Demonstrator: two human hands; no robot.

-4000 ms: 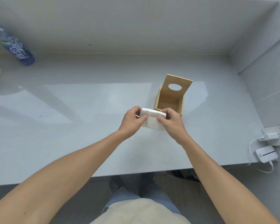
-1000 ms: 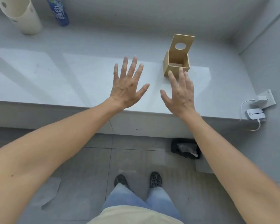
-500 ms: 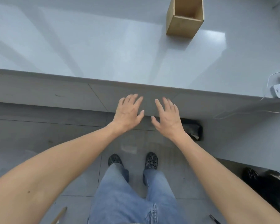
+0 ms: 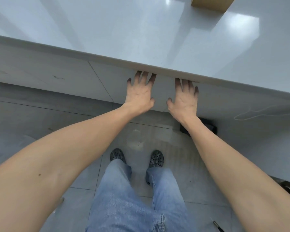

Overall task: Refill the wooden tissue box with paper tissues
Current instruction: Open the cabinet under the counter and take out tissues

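1. The wooden tissue box [image 4: 211, 4] sat at the very top of the frame, right of centre, with only its lower edge in view on the pale countertop [image 4: 141, 39]. Its opening, and any tissues inside it, could not be seen.

2. From your hands the box lay up and to the right, well apart from both, across the full depth of the counter. Your right hand [image 4: 184, 99] was the nearer of the two; your left hand [image 4: 139, 96] sat just beside it, toward the middle of the frame.

3. Both hands were flat and spread, fingers splayed and holding nothing. The fingertips reached under the counter's front lip, where shadow hid them, so you could not tell whether they touched the cabinet face [image 4: 65, 77] below.

4. No loose tissues showed anywhere in the frame, so I judged the next reach depended on finding a supply, perhaps below the counter.

5. Against half a second before, the view had tipped further down: the box had slid almost out of the top edge, and your hands had moved up from in front of the cabinet face to the counter's lip. Four seconds before, you had held a white wad of tissues right at the box.
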